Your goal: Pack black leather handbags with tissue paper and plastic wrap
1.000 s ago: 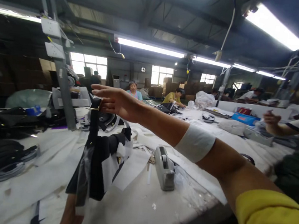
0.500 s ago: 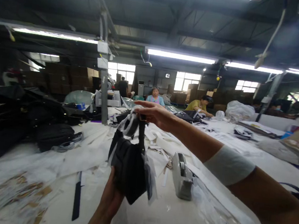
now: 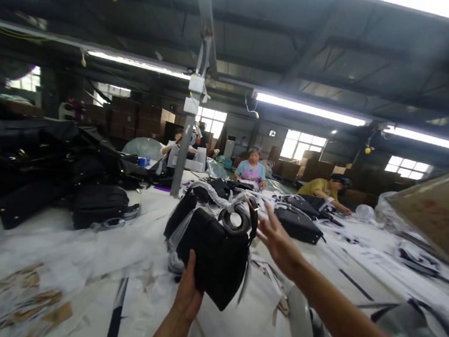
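Observation:
A black handbag (image 3: 215,248) is held up over the table by my left hand (image 3: 189,294), with the thumb on its near face and the other fingers out of sight. Grey-white wrapping (image 3: 234,221) covers the handle on its top. A black strap with a gold buckle (image 3: 253,209) stands at the bag's upper right. Just right of that strap is my right hand (image 3: 279,239), fingers stretched and spread, with nothing in it. Whether a fingertip touches the strap I cannot tell.
Black bags (image 3: 98,205) lie heaped at the left. A tape dispenser (image 3: 307,329) stands at the lower right, and a black-handled knife (image 3: 115,318) lies at the lower left. A metal post (image 3: 181,158) rises behind the bag. Co-workers (image 3: 252,169) sit across the table.
My right hand has come off the bag's strap and now is spread to its right. The bag has turned, showing a broader face. The camera view has swung left.

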`<control>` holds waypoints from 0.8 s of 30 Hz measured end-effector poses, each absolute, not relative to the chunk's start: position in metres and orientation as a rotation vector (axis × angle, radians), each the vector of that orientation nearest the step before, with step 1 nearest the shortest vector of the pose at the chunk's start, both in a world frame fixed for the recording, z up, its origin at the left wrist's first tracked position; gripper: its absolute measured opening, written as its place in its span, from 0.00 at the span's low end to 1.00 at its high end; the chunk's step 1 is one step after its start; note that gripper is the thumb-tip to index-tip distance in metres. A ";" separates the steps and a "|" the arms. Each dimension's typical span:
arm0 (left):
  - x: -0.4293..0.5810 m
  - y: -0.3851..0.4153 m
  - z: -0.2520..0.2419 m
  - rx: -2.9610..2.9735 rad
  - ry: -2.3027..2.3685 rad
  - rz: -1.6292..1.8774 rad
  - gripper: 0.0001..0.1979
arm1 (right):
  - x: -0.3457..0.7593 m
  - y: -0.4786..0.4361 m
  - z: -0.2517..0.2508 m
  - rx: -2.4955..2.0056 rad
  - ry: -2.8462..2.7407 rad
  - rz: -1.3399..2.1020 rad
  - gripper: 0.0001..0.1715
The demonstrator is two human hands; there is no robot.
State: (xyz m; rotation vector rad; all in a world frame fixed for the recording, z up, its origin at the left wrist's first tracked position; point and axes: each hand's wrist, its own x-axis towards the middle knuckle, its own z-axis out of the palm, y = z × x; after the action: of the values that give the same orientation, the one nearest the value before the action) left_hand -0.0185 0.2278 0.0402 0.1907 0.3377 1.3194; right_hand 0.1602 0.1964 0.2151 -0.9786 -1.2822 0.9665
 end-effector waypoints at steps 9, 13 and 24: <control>-0.034 0.298 0.028 0.316 0.398 1.279 0.30 | 0.107 0.230 0.094 -1.086 -1.306 0.900 0.39; -0.042 0.326 0.029 0.393 0.441 1.294 0.30 | 0.096 0.267 0.071 -1.160 -1.093 0.864 0.29; -0.060 0.343 -0.050 1.086 0.769 1.247 0.18 | 0.040 0.481 0.076 -1.168 -1.032 0.602 0.30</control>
State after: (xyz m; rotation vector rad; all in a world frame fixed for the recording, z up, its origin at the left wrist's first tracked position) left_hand -0.0595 0.3434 -0.0496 1.0858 0.7687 1.2467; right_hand 0.0403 0.4815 0.0761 -1.1679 -1.0320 0.6019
